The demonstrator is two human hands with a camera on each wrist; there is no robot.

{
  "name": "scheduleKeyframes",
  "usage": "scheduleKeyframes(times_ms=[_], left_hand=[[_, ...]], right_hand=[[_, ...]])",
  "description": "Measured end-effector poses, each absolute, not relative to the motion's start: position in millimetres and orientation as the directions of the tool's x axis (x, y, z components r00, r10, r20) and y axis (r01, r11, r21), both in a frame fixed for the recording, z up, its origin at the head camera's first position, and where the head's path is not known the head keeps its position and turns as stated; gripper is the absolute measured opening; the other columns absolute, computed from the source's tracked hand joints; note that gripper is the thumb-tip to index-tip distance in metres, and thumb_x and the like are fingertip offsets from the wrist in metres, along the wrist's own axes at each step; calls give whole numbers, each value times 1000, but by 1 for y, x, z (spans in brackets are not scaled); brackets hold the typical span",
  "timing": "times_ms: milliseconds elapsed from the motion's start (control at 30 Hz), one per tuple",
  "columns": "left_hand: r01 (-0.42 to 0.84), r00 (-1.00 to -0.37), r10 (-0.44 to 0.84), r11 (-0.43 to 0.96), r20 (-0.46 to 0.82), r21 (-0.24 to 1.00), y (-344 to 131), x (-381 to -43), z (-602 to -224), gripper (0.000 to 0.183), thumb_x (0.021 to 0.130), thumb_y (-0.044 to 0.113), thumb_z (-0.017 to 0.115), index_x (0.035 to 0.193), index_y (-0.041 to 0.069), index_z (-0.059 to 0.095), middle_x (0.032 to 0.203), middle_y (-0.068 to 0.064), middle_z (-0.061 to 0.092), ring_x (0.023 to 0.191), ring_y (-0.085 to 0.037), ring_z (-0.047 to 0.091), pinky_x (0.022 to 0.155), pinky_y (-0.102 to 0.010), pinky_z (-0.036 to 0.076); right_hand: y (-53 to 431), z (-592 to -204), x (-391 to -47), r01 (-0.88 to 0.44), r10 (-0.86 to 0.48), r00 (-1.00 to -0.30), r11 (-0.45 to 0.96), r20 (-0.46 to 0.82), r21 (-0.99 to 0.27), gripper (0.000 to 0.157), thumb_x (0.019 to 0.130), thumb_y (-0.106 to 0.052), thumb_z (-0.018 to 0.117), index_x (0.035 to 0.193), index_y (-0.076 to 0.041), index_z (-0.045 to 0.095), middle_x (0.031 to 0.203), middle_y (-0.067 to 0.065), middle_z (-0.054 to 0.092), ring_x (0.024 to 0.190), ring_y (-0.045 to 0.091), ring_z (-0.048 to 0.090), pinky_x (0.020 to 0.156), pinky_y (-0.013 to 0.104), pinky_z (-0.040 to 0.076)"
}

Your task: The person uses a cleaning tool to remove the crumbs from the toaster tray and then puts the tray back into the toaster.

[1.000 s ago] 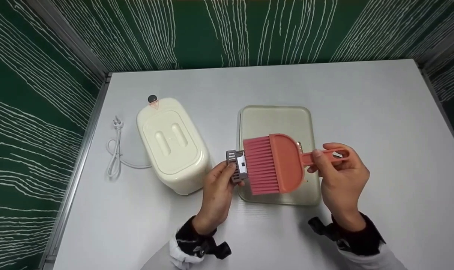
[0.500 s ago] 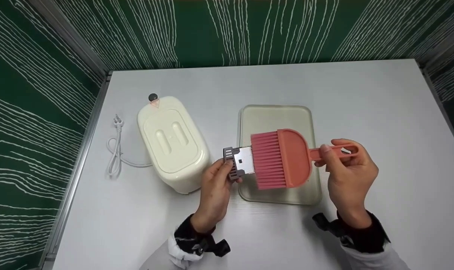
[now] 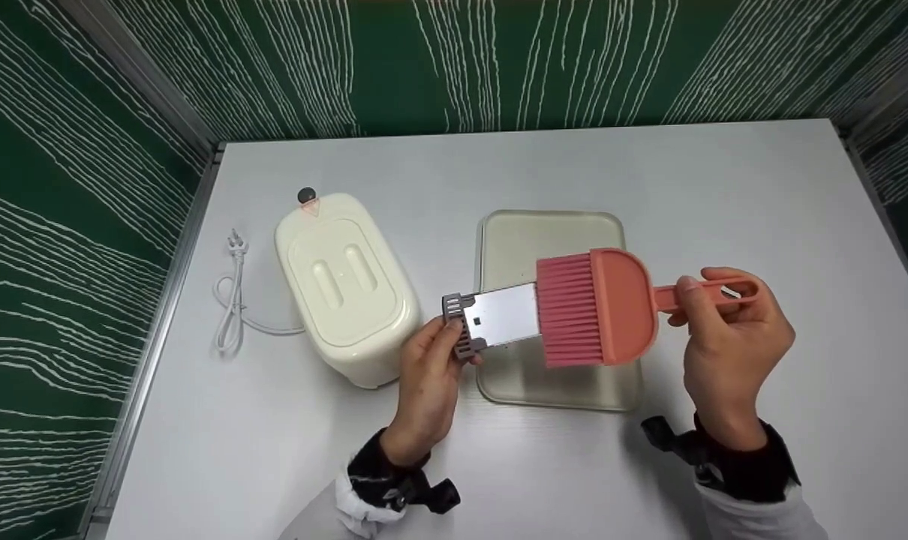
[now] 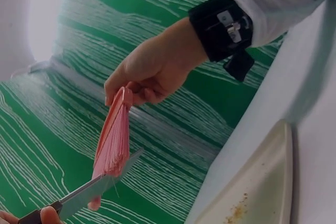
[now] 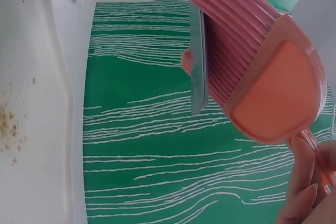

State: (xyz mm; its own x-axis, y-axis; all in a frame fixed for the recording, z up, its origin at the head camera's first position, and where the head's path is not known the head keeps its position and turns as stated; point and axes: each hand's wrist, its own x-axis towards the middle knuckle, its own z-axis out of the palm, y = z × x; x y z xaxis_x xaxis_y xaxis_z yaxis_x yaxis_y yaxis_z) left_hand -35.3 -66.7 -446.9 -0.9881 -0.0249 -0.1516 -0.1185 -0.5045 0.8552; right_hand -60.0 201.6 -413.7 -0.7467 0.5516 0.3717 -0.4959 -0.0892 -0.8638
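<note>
My left hand [image 3: 429,375] pinches the grey slotted end of a toaster crumb tray [image 3: 503,315], a flat shiny metal plate. In my right hand [image 3: 735,349] is the coral handle of a wide brush [image 3: 625,307], whose pink bristles point left. The bristles [image 5: 231,35] overlap the plate's far end; the left wrist view has them right at the metal blade [image 4: 84,198]. Both things are held above a beige rectangular tray [image 3: 563,232]. Brown crumbs [image 5: 8,127] lie on that tray in the right wrist view.
A cream toaster [image 3: 341,281] with a lid stands left of the tray. Its white cord and plug [image 3: 234,300] lie farther left on the white table [image 3: 687,195]. Green panels with white lines [image 3: 394,67] border the table at the back and sides.
My right hand has drawn the brush rightward and slightly away from me, uncovering more of the metal plate. My left hand and the crumb tray have shifted slightly left.
</note>
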Motion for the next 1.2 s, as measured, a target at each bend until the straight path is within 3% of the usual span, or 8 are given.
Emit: scheduleKeyframes(times_ms=[267, 500, 733, 1200], left_hand=[[-119, -988, -27, -509, -154, 852, -67, -36, -447, 34, 108, 6, 48, 129, -18, 58, 104, -14, 66, 88, -17, 61, 73, -25, 51], [-116, -987, -35, -519, -157, 847, -67, -36, -447, 33, 108, 5, 47, 128, -19, 57, 101, -13, 65, 86, -17, 60, 73, -25, 51], [-102, -987, -53, -525, -152, 845, -66, -36, -446, 32, 108, 4, 47, 128, -19, 58, 101, -14, 64, 86, -18, 60, 72, -25, 51], [-102, -984, -75, -511, -163, 853, -68, -36, -443, 33, 108, 6, 47, 129, -17, 57, 104, -14, 66, 86, -17, 59, 72, -26, 51]], right_hand=[[212, -409, -65, -516, 625, -705, -128, 335, -847, 17, 83, 17, 72, 96, 23, 63, 68, 21, 70, 49, 20, 64, 52, 24, 55], [219, -408, -68, -507, 666, -663, -64, 342, -859, 12, 83, 16, 71, 94, 18, 67, 67, 20, 69, 49, 20, 65, 51, 23, 55], [219, -400, -67, -496, 708, -654, -137, 265, -857, 12, 81, 18, 71, 92, 17, 65, 65, 20, 66, 49, 23, 64, 50, 23, 54], [216, -388, -65, -486, 730, -630, -104, 265, -868, 10, 80, 19, 68, 89, 14, 67, 66, 19, 66, 48, 22, 62, 48, 21, 51]])
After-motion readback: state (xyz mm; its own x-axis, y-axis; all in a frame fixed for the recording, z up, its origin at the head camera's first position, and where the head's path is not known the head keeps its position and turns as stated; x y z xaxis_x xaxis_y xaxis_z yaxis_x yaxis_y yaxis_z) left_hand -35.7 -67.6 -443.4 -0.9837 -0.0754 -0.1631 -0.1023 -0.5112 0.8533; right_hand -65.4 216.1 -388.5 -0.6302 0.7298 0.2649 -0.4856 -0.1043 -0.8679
